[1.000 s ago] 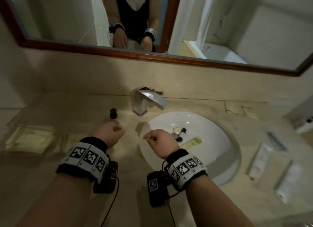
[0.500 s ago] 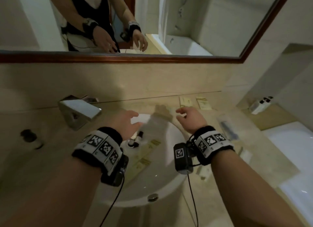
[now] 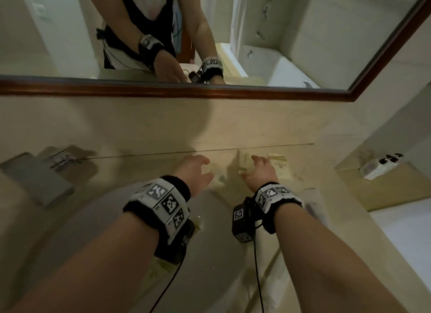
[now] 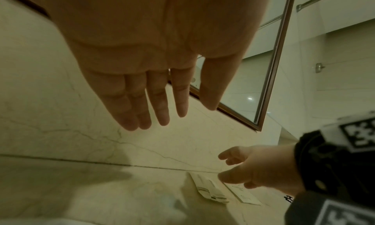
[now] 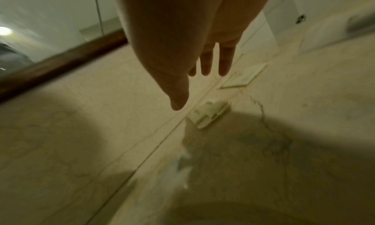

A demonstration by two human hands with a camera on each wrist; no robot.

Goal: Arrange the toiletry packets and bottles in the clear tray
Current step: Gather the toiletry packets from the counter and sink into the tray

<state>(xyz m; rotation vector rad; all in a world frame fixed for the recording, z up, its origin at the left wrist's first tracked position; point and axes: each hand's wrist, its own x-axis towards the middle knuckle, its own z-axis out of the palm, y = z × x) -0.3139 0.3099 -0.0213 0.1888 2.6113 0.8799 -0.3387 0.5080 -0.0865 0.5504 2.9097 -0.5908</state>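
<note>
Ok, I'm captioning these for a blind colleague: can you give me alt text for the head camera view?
Two bare forearms with tag-printed wristbands reach across a beige marble counter, open left hand and open right hand closing on two pale flat toiletry packets by the back wall. A wood-framed mirror above reflects the person's arms; a chrome tap stands left.

text: none you can read | your wristbands point(image 3: 163, 202): black-and-white square code markers, no letters | black unit under your right wrist point(image 3: 240, 221): one small square marker | two pale packets point(image 4: 213, 190) on the table point(image 3: 326, 196): dark stripes and faint print, too blurred for you to make out
</note>
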